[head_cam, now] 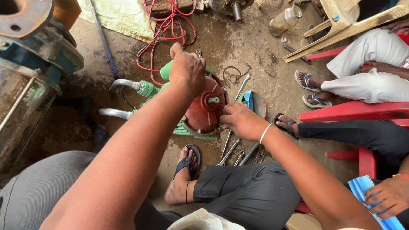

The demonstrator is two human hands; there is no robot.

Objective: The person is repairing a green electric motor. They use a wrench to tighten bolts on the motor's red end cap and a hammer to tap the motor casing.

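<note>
A stained, dusty concrete floor (255,47) spreads beneath you, littered with tools. Your left hand (187,68) is curled shut over the top of the green electric motor with a rust-red round end plate (204,108), fingers wrapped around its upper edge; what, if anything, sits inside the fist is hidden. Your right hand (240,121) is loosely closed, fingertips pinched at the lower right rim of that plate, just below the short steel shaft at its centre. The motor lies on its side on the floor between your knees. Just right of it are long steel spanners (232,147) and a round blue-and-grey disc (254,102). Behind it coils a tangle of red wire (168,25). Two curved chrome pipe ends (121,85) stick out on the left. Other people sit on red plastic chairs (353,111) to the right.
</note>
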